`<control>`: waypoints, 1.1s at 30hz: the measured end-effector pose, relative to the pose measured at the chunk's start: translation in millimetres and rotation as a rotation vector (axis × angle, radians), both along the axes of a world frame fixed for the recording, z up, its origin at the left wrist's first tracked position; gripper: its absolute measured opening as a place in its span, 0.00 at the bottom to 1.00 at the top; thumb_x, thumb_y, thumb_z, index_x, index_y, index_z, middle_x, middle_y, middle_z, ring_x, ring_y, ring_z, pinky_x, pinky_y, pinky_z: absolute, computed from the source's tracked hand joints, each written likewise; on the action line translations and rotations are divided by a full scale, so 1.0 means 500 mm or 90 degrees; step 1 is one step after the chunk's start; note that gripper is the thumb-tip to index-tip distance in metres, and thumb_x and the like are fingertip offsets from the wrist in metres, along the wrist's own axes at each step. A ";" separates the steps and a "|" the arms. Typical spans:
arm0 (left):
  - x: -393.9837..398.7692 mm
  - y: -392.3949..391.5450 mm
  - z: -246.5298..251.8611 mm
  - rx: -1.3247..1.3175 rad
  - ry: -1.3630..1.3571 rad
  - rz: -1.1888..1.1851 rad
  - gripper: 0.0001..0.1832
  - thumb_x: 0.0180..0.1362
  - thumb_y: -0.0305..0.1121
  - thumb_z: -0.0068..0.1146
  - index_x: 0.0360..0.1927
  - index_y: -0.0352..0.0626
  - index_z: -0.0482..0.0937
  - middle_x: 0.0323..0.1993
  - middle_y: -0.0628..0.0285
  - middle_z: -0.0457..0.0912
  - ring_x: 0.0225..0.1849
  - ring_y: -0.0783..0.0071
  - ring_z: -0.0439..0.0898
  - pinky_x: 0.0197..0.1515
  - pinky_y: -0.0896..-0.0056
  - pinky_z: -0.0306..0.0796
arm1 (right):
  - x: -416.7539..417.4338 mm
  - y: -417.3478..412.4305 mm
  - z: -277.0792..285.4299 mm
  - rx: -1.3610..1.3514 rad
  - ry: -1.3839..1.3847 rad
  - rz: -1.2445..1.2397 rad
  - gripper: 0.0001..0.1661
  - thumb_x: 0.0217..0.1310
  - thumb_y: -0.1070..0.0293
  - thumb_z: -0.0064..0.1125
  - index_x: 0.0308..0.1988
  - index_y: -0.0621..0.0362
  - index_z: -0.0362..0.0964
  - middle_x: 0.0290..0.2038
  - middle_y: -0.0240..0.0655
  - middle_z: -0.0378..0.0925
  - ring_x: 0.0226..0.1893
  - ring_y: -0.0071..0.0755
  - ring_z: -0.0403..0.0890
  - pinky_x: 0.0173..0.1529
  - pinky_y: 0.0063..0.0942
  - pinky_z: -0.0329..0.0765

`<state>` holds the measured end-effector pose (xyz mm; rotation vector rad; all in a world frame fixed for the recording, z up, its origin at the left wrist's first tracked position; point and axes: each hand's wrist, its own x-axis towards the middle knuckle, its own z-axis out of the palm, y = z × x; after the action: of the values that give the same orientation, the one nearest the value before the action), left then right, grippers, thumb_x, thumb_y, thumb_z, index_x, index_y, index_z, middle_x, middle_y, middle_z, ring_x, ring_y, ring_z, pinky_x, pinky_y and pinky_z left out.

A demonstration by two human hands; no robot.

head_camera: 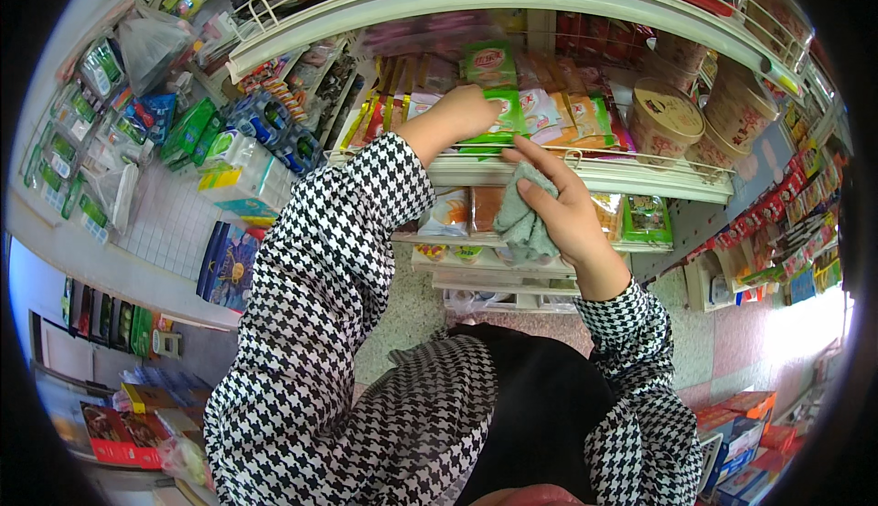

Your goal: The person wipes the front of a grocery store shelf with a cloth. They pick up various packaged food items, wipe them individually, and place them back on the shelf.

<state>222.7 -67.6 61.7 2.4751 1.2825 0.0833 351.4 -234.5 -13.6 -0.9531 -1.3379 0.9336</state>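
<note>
My left hand is over the front of a shelf, its fingers on or against a green snack packet in a row of packets; whether it grips the packet is hard to tell. Grey-green cloth is held in my right hand, whose index finger reaches toward the wire rail at the shelf's front edge. White, orange and brown packets lie right of the green one. Another green packet lies behind it.
Round lidded tubs stand at the shelf's right end. Above runs another shelf edge with a wire rail. Lower shelves hold packaged food. At left are blue bottle packs and tissue packs; at right, hanging packets.
</note>
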 end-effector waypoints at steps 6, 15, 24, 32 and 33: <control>-0.075 -0.061 -0.014 0.207 -0.142 -0.036 0.32 0.65 0.50 0.51 0.60 0.30 0.74 0.62 0.39 0.73 0.67 0.44 0.68 0.68 0.58 0.63 | 0.005 -0.004 -0.010 0.114 -0.167 -0.121 0.31 0.61 0.72 0.60 0.64 0.59 0.68 0.60 0.45 0.76 0.61 0.42 0.76 0.64 0.33 0.69; -0.270 -0.080 -0.070 0.513 -0.275 0.114 0.24 0.61 0.37 0.60 0.58 0.35 0.77 0.59 0.43 0.77 0.66 0.46 0.71 0.67 0.56 0.65 | -0.018 0.000 0.003 0.232 -0.338 -0.176 0.30 0.56 0.74 0.61 0.60 0.60 0.71 0.59 0.49 0.75 0.60 0.52 0.75 0.63 0.38 0.71; -0.330 -0.092 -0.102 0.523 -0.346 0.129 0.18 0.62 0.32 0.59 0.54 0.35 0.78 0.55 0.45 0.79 0.61 0.47 0.75 0.64 0.56 0.68 | -0.075 0.018 0.000 0.240 -0.326 -0.086 0.26 0.55 0.77 0.61 0.56 0.60 0.75 0.53 0.50 0.78 0.53 0.52 0.80 0.57 0.37 0.76; -0.369 -0.073 -0.136 0.586 -0.370 0.143 0.17 0.62 0.32 0.58 0.53 0.36 0.78 0.54 0.48 0.79 0.60 0.46 0.75 0.63 0.51 0.67 | -0.116 0.032 0.001 0.201 -0.308 0.009 0.22 0.54 0.78 0.60 0.51 0.60 0.77 0.45 0.44 0.83 0.47 0.46 0.84 0.50 0.33 0.80; -0.372 -0.067 -0.142 0.580 -0.380 0.146 0.17 0.62 0.32 0.58 0.53 0.36 0.78 0.53 0.49 0.80 0.59 0.46 0.75 0.63 0.51 0.67 | -0.119 0.034 0.003 0.198 -0.312 0.019 0.22 0.54 0.78 0.60 0.51 0.60 0.77 0.45 0.44 0.83 0.47 0.46 0.85 0.50 0.33 0.80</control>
<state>36.5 -101.3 -9.5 2.5590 1.4053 1.6424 291.8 -217.4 -12.0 -0.9513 -1.8511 0.5016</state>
